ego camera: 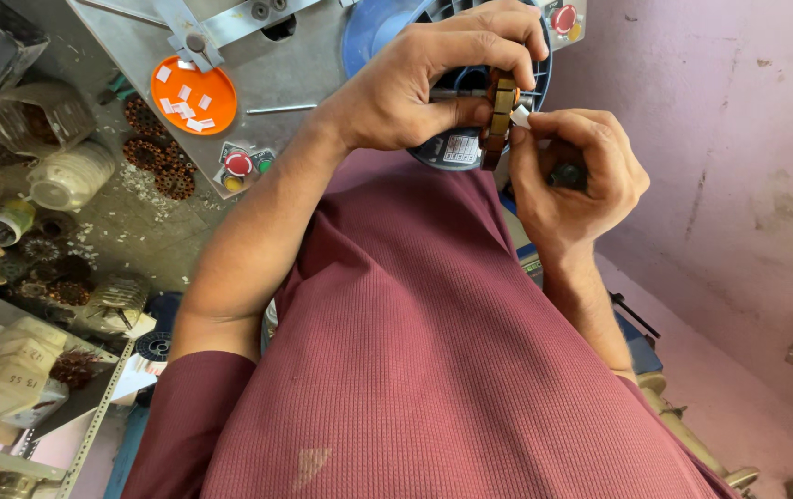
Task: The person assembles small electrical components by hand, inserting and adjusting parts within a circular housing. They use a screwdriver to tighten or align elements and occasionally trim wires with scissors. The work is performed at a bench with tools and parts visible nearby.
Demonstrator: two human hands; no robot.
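Centrally held: left hand [433, 79] wrapped from above around slotted rotor core [500, 115], fingers pressed on it, shaft lying roughly level, left to right. Just right of core: right hand [576, 176], thumb and forefinger pinching small white slip [521, 116] touching core's right edge. Blue machine housing [369, 28] behind.

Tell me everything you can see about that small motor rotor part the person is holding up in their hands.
The rotor is a small slotted core, brown and dull yellow, seemingly metal, on a thin steel shaft lying roughly level. The left hand wraps over it, fingers on top, thumb beneath. The right hand pinches a small white slip against the core's edge. It is held up before a blue round machine. Its windings cannot be made out.
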